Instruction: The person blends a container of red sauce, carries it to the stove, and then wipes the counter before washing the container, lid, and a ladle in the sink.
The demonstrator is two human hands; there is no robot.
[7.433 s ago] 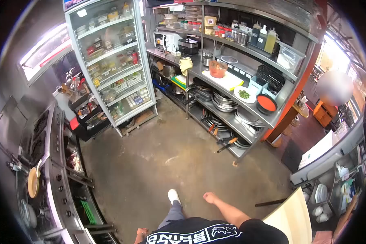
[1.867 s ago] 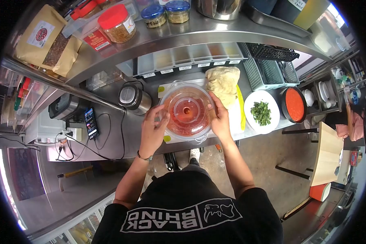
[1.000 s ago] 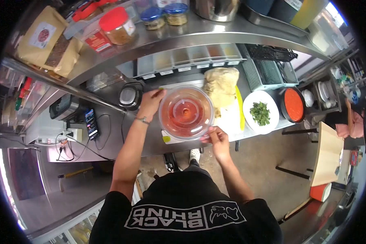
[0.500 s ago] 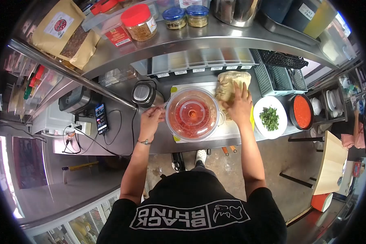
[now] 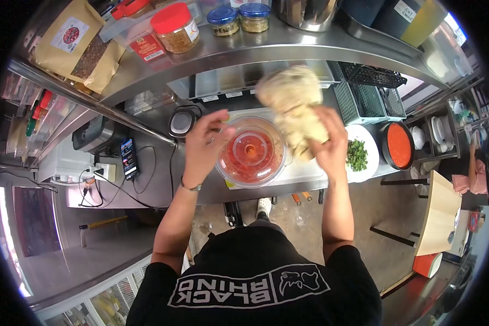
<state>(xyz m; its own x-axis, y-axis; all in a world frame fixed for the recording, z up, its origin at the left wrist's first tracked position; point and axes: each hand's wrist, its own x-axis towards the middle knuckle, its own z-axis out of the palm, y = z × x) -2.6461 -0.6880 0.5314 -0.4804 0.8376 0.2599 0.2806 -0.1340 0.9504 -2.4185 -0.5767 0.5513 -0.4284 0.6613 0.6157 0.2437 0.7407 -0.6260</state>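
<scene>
My right hand [image 5: 331, 142] grips a crumpled beige cloth [image 5: 294, 96], lifted and smeared by motion, over the right part of a white cutting board [image 5: 307, 173]. On that board stands a round clear bowl [image 5: 251, 173] with a transparent lid, wet red food showing inside. Raised beside the bowl's upper left rim, my left hand [image 5: 204, 145] has its fingers apart and holds nothing. Just right of my right hand, a white plate [image 5: 370, 169] carries chopped green herbs [image 5: 356, 155].
A black pan of red sauce [image 5: 399, 146] sits at the counter's right end. Behind the board are a container rack [image 5: 239, 81] and grey-green baskets [image 5: 358, 98]. A steel shelf [image 5: 212, 57] overhangs the back. Leftward lie a phone [image 5: 128, 158], cables and a small appliance [image 5: 183, 120].
My right hand has raised the cloth off the board, and the cloth has swung up and left. My left hand has come off the bowl's left side and risen.
</scene>
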